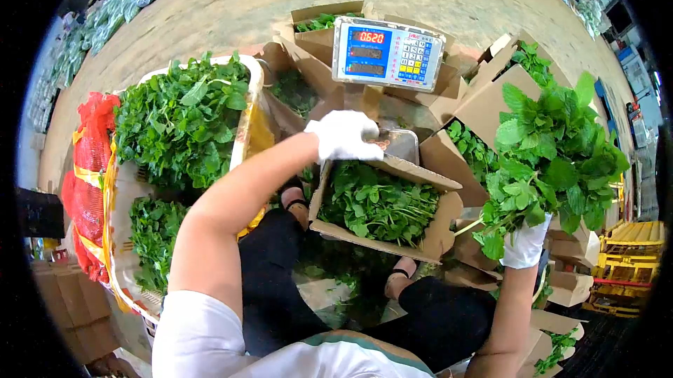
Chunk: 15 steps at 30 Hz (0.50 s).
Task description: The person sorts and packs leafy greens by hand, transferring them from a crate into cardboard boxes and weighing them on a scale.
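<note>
White knit glove fabric covers the left hand (345,137), which reaches forward and across from the lower left, elbow bent, knuckles up, at the far left corner of an open brown cardboard box (443,238). Its fingers are bent over the box's far rim; whether they are clamped on the cardboard, I cannot tell. Out to the right, and nearer the body, the gloved right hand (526,243) is raised with its forearm upright, closed around the stems of a big, leafy green bunch (554,150) that spreads above and beyond it.

Just in front of the left hand, between the two hands, cut green stems and leaves (378,203) lie inside the box. A shiny metal plate (399,145) shows partly beyond the box, beside the left fingertips, the rest hidden. Farther ahead, a grey scale display (389,54) with a blue panel reads 0.620 in red digits. Left of the left hand stands a white plastic crate (247,108) of leafy greens, its near part crossed by the left arm. Other cardboard boxes crowd the space between the display and the raised bunch, whose leaves block the view behind.
</note>
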Each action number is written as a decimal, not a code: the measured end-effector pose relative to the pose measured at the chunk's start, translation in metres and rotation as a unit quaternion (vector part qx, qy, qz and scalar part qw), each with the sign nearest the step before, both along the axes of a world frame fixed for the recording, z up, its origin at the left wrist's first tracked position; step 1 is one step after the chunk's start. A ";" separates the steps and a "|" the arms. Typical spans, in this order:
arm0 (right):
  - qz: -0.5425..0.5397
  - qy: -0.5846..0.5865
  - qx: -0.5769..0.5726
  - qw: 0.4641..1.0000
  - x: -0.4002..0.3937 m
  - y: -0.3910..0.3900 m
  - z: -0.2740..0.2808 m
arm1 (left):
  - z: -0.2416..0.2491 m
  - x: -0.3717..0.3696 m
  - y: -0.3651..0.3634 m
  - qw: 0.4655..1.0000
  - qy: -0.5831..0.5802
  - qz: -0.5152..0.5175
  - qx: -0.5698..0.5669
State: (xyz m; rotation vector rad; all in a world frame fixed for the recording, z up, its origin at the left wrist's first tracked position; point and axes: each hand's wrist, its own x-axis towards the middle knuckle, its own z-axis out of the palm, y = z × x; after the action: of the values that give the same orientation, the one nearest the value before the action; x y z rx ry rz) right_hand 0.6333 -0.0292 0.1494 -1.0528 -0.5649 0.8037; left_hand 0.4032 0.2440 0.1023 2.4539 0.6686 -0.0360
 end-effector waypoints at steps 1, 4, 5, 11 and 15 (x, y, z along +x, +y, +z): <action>-0.018 0.014 -0.004 1.000 -0.004 0.000 0.001 | -0.003 0.006 -0.005 0.998 0.046 -0.039 0.018; 0.008 0.070 0.022 0.997 -0.019 0.005 0.019 | -0.002 0.024 -0.026 0.986 0.150 -0.064 0.041; 0.012 0.059 0.024 0.998 -0.013 -0.001 0.012 | -0.004 0.022 -0.037 0.994 0.061 -0.089 0.028; -0.044 0.046 0.005 0.998 -0.014 -0.003 0.021 | 0.032 -0.011 -0.082 0.961 -0.027 -0.260 0.087; -0.023 -0.115 -0.026 0.993 -0.006 -0.008 0.009 | 0.037 -0.028 -0.113 0.944 0.096 -0.287 0.133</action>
State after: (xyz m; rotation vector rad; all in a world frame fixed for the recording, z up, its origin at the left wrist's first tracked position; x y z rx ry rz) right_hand 0.6275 -0.0372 0.1579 -1.2114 -0.7153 0.6623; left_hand 0.3754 0.1310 0.1392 2.8512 0.0074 -0.4429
